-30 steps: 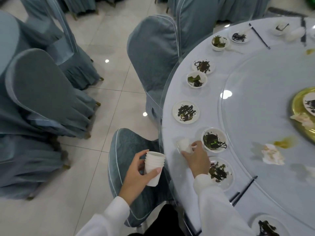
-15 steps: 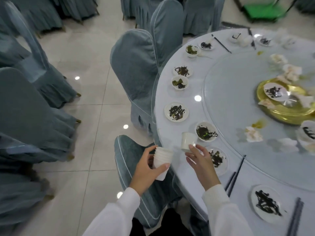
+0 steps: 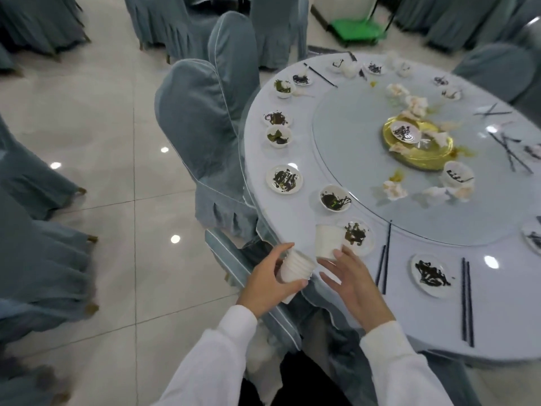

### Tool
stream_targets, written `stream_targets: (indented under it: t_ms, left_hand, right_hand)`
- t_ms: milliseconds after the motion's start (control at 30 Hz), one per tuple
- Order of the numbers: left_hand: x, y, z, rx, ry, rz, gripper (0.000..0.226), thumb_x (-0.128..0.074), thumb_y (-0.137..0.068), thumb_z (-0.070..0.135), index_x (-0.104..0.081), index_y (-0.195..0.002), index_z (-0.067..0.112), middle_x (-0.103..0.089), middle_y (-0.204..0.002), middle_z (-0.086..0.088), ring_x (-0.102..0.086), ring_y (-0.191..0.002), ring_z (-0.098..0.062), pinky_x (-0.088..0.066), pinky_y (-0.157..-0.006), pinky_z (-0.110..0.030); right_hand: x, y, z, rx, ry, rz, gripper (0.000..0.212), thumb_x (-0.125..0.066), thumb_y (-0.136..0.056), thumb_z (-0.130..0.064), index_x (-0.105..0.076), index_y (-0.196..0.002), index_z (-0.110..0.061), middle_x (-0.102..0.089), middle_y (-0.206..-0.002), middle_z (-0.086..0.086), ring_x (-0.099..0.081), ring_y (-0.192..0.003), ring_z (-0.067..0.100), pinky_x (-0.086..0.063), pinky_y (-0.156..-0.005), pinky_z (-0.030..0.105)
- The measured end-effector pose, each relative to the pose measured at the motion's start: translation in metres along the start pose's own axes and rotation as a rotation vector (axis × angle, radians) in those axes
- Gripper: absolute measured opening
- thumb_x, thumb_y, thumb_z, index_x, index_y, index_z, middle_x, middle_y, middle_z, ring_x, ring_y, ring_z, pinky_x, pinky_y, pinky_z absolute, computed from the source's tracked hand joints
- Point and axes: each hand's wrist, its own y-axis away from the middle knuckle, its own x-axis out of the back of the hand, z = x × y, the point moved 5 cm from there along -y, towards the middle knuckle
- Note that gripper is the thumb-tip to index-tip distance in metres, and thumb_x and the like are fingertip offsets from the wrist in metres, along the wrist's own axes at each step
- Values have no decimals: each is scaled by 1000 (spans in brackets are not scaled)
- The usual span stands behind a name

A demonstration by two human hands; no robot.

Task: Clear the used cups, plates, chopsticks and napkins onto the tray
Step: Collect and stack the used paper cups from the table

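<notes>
Now we take the round table (image 3: 292, 230) as our landmark and read from its left side across. Off its left edge stand chairs in grey-blue covers (image 3: 202, 112) on a pale tiled floor (image 3: 102, 142). Just off the table's near-left edge, our left hand (image 3: 269, 284) curls thumb and fingers round a stack of white cups (image 3: 294, 271), which tilts toward the table and sits clear of its top. Beside it, over the table's near rim, our right hand (image 3: 355, 281) has its fingers fairly straight and spread; a single white cup (image 3: 328, 242) sits upright at the fingertips, and we cannot tell whether the hand grips it or only touches it. Touching distance behind that cup lies a small plate smeared with dark sauce (image 3: 358, 235), and farther along the table's left rim more dirty plates and bowls (image 3: 284, 178) follow the curve. Right of the smeared plate, a pair of dark chopsticks (image 3: 385, 256) lies on the cloth, then another soiled plate (image 3: 431, 278), then a second pair of chopsticks (image 3: 467, 300). On the table's glass turntable (image 3: 351, 159) sit crumpled napkins (image 3: 393, 190) and a gold dish (image 3: 421, 150). Beyond the table's far edge stands a green cart (image 3: 355, 30).
</notes>
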Motion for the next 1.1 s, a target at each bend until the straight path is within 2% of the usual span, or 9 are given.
stream_targets:
  t_ms: [167,267,367,467,600,667,800,933,1100]
  left_hand:
    - [-9,7,6,-18,-8,-95,82,-87,-68,53,-48,-139,58,-65,-124,14,-64,-113,-9,-59,-98,-39]
    - [-15,11,11,-22,-21,-120,82,-87,-69,52,-47,-140,59,-63,-125,15,-63,-112,-6,-59,-96,-36]
    - [-20,13,19,-17,-28,-128,80,-87,-71,50,-46,-139,60,-63,-126,13,-63,-114,-8,-59,-95,-32]
    - [-23,14,27,-2,-49,-121,79,-89,-78,41,-46,-143,56,-61,-131,9,-61,-119,-13,-58,-100,-37]
    - [-30,17,36,0,-96,-112,80,-89,-80,39,-45,-145,53,-60,-134,8,-60,-122,-15,-57,-103,-42]
    - [-33,17,38,9,-110,-103,80,-89,-81,37,-45,-147,51,-60,-135,6,-60,-122,-17,-57,-104,-44]
    - [-40,18,39,9,-140,-91,81,-89,-82,34,-45,-148,48,-61,-136,5,-59,-122,-18,-55,-105,-45]
    - [-43,17,38,16,-148,-80,81,-89,-82,33,-45,-149,45,-60,-136,6,-58,-122,-17,-55,-106,-43]
    - [-50,16,38,15,-140,-74,80,-89,-83,31,-45,-150,42,-62,-135,5,-59,-121,-16,-54,-105,-39]
  right_hand:
    - [5,24,-3,3,-168,27,42,-67,-90,-33,-59,-128,-17,-71,-125,15,-70,-108,28,-54,-94,44]
    - [13,31,-11,63,-182,29,39,-68,-88,-30,-59,-125,-19,-72,-125,13,-70,-111,31,-56,-92,45]
    - [21,30,-17,138,-62,27,50,-71,-92,-26,-56,-140,-23,-72,-131,8,-71,-118,32,-58,-94,45]
    - [28,24,-18,154,43,20,57,-78,-93,-21,-53,-144,-29,-72,-131,5,-73,-117,30,-61,-95,42]
    - [31,16,-18,125,87,-7,92,-95,-71,-29,-49,-151,-29,-68,-137,9,-72,-118,28,-57,-105,52]
    - [29,13,-20,128,124,-23,96,-96,-66,-34,-50,-150,-30,-67,-138,8,-71,-121,29,-57,-104,54]
    - [30,11,-23,146,200,-32,92,-93,-65,-44,-51,-146,-34,-65,-139,5,-66,-125,28,-58,-102,52]
    - [32,9,-24,164,269,-50,71,-88,-81,-42,-53,-143,-34,-64,-139,2,-65,-125,25,-59,-102,48]
    - [37,9,-27,204,313,-57,57,-85,-74,-49,-66,-127,-39,-73,-122,-12,-71,-112,12,-63,-88,32]
